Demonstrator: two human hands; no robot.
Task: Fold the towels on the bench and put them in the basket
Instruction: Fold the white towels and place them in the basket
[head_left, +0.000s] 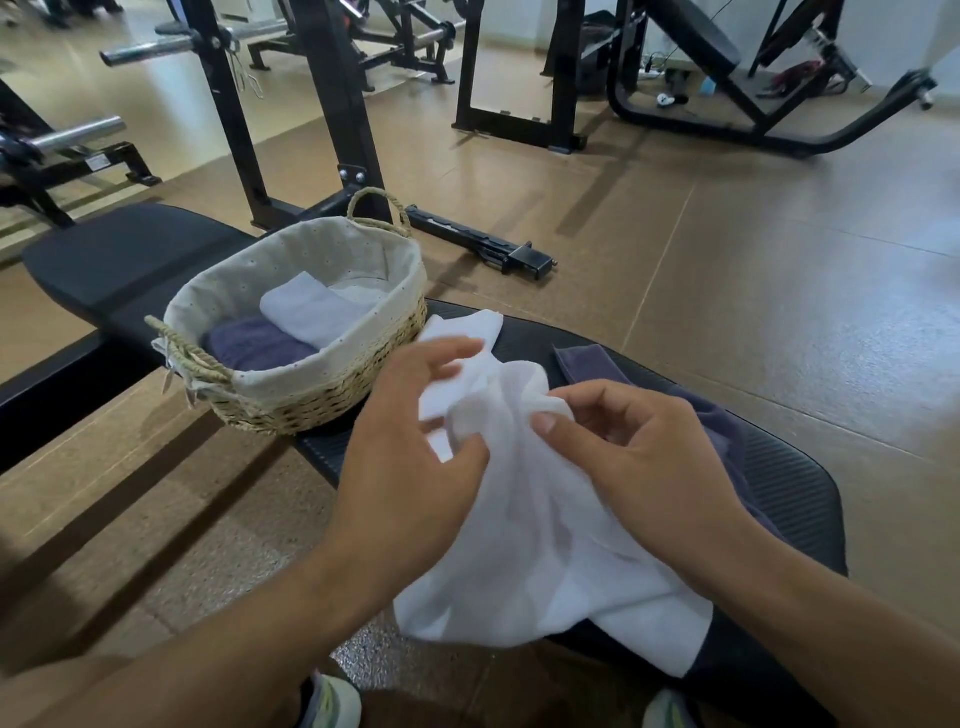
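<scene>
The person held a white towel (540, 519) over the bench (789, 483), both hands working near its upper part. The left hand (410, 467) had its thumb pressed to a bunched fold and its fingers curled loosely over the cloth, gripping it. The right hand (639, 457) pinched a gathered bit of the same towel between thumb and forefinger. The towel hung crumpled, its lower end spread on the bench's near end and one corner reaching up toward the basket (322, 395). A purple towel (722, 415) lay flat on the bench beneath and to the right of the white one. The basket stood on the bench just left of the hands, with a folded white towel (311, 312) and a folded purple one (254, 348) inside. Gym frames (332, 104) stood on the floor (779, 260) beyond.
</scene>
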